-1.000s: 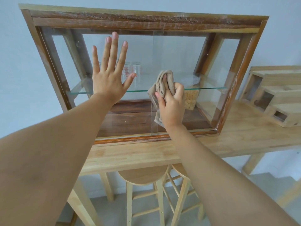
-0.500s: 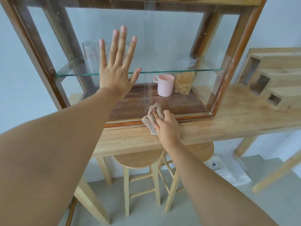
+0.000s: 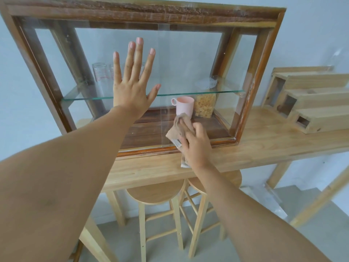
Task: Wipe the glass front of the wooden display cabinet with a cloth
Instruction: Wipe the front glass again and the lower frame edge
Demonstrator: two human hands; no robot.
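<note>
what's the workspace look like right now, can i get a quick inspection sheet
surface: wooden table, cabinet standing on it
job's things: wooden display cabinet; cloth low on its glass front
clutter: pink mug, jar of cereal, measuring glass inside; stepped wooden rack at right
grippers: left hand flat on glass; right hand holding cloth
cables: nothing seen
surroundings: two stools under table, pale wall

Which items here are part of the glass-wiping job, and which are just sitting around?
Part of the job:
- cloth, held in the right hand
- cabinet glass front
- left hand, flat on the glass

Just there:
- pink mug
- jar of cereal
- measuring glass
- stools
- stepped wooden rack
</note>
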